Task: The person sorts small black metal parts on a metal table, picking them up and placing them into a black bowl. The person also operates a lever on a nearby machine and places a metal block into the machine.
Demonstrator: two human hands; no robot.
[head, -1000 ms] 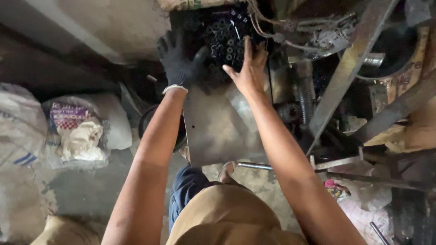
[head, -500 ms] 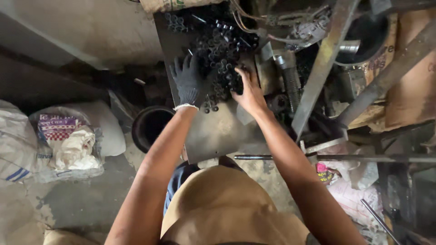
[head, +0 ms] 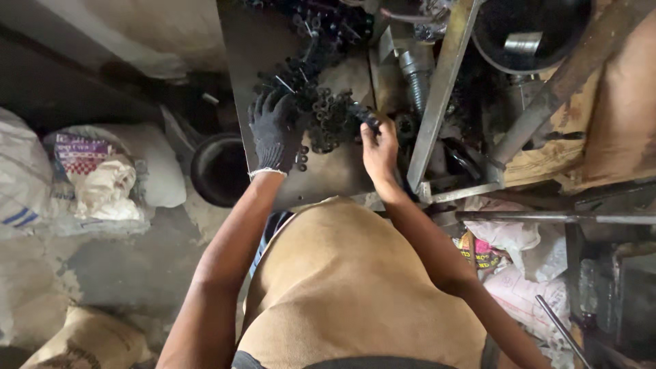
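Gloved left hand (head: pixel 273 133) lies spread, palm down, on the metal plate (head: pixel 256 48) — the heap of black rings (head: pixel 328 113) at its three o'clock; bare right hand (head: pixel 378 147) pinches a dark piece (head: pixel 369 119).

Two hands at the work: one left hand (head: pixel 273 133) in a dark knit glove, one bare right hand (head: pixel 380 152). One metal sheet (head: pixel 253 48). One heap of small black rings (head: pixel 328 113) on it, too many and too crowded to count. One dark round pot (head: pixel 220 169). One threaded steel rod (head: pixel 413 75). One round dark pan (head: pixel 529 31). Three sacks at left: white sack (head: pixel 20 181), open sack of rags (head: pixel 102 178), brown sack (head: pixel 85 342).
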